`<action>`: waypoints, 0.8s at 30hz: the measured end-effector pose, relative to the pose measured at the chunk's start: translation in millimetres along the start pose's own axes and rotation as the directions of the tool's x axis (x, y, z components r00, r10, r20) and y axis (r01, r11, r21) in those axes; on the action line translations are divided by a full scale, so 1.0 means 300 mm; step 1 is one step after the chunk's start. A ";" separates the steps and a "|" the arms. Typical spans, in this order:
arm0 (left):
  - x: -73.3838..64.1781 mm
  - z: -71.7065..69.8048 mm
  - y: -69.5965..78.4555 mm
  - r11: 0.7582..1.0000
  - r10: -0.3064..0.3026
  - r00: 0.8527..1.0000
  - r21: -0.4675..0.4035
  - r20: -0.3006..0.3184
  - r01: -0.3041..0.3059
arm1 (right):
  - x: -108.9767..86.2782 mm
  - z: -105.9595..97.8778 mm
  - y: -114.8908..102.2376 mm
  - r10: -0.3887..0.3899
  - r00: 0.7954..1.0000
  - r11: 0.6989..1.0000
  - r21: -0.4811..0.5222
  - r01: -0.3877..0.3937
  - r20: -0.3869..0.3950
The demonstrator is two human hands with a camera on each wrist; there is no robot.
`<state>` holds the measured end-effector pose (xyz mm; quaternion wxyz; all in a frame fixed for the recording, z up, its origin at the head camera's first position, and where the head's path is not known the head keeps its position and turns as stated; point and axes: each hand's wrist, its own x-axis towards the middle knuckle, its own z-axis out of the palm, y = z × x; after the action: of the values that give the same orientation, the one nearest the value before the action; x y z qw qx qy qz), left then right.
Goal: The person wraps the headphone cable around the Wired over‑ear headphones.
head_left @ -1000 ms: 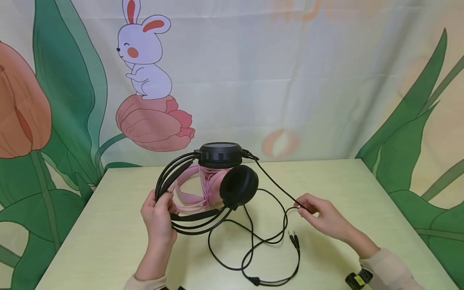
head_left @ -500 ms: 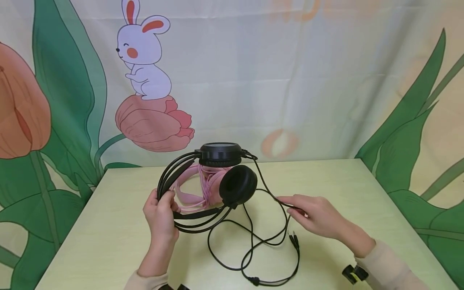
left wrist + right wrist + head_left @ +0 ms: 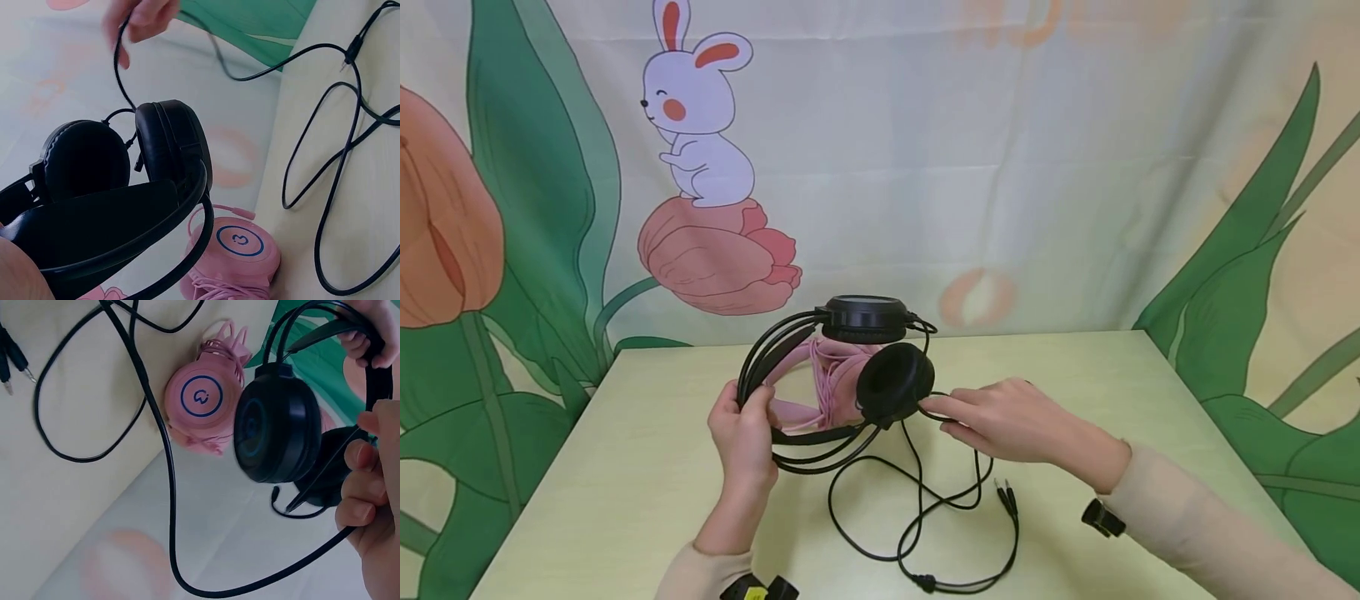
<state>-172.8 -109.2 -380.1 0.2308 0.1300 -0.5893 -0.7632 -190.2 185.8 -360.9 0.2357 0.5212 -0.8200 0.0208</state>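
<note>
My left hand point(image 3: 745, 437) grips the headband of a black pair of headphones point(image 3: 895, 385), holding it tilted above the table with both ear cups to the right. My right hand point(image 3: 1007, 421) is beside the nearer ear cup, its fingers curled on the black headphone cable point(image 3: 120, 62). In the right wrist view the cable point(image 3: 169, 481) runs out of that hand in a long drooping loop. Behind the black pair lie pink headphones point(image 3: 842, 387), wound with their own pink cord and partly hidden.
The rest of the black cable lies in loose loops on the pale table point(image 3: 625, 500), ending in two jack plugs point(image 3: 1007, 497) at the front right. A cloth backdrop point(image 3: 880, 167) printed with a rabbit and flowers hangs behind the table's back edge.
My right hand has moved left along with the cable, from the right of the table to beside the ear cup. The left hand and headphones have shifted slightly right.
</note>
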 end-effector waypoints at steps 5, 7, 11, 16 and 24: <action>0.003 0.015 -0.010 1.000 0.012 1.000 0.023 -0.005 -0.012 | 0.075 -0.013 -0.013 -0.028 0.998 0.996 -0.087 0.033 0.056; 0.005 0.019 -0.012 0.999 0.012 1.000 0.037 -0.002 -0.012 | 0.101 -0.018 -0.015 -0.037 0.996 0.993 -0.113 0.046 0.080; 0.009 0.029 -0.016 0.997 0.005 1.000 0.073 0.020 -0.006 | 0.146 -0.023 -0.005 -0.070 0.991 0.984 -0.158 0.087 0.112; 0.008 0.049 -0.019 0.995 0.011 0.999 0.101 0.039 -0.015 | 0.194 -0.025 0.015 -0.105 0.986 0.973 -0.189 0.129 0.130; -0.008 0.076 -0.023 0.988 0.017 0.998 0.155 0.064 -0.027 | 0.270 -0.035 0.022 -0.068 0.980 0.966 -0.232 0.111 0.185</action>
<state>-183.0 -87.5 -380.6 0.2098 0.1171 -0.6556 -0.7159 -220.0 123.2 -317.2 0.2250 0.5249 -0.8096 -0.1358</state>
